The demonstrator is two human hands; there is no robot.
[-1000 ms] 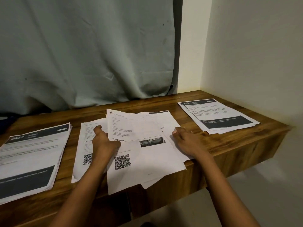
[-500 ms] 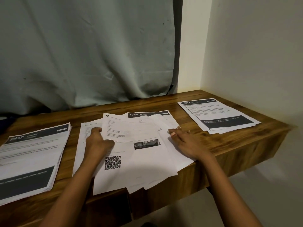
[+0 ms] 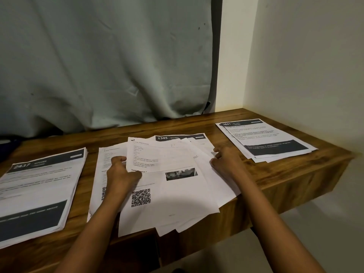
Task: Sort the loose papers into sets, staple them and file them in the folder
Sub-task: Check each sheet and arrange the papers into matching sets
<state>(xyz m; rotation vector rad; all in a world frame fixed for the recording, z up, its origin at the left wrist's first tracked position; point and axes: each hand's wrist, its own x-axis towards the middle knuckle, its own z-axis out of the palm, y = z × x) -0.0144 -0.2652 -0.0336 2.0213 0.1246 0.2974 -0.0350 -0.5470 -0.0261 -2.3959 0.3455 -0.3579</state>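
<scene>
1. Lowest in the frame, the top sheet (image 3: pixel 173 203), which carries a QR code, hangs a little over the near edge of the wooden table (image 3: pixel 285 180). In the last second it has slid toward the lower left.
2. Left of centre, the left hand (image 3: pixel 122 174) is clamped on the left edge of this sheet, and the paper covers its fingertips.
3. Right of centre, the right hand (image 3: pixel 224 162) has moved out to the right edge of the loose pile (image 3: pixel 220 190). Its fingers are bent against the sheet edges, but I cannot tell if they pinch anything.
4. Just behind the hands, the slide has uncovered the sheet headed 1345 (image 3: pixel 181 137). I think this number shows which set it belongs to, so the sorting is not finished.
5. Farther out, the 2437 stack (image 3: pixel 35 186) lies at the left of the frame and the 2641 stack (image 3: pixel 266 138) at the upper right. Both are apart from the pile and look like sorted sets.
6. Farthest, a curtain (image 3: pixel 98 66) hangs behind the table. No stapler or folder is in view, so stapling and filing remain.
</scene>
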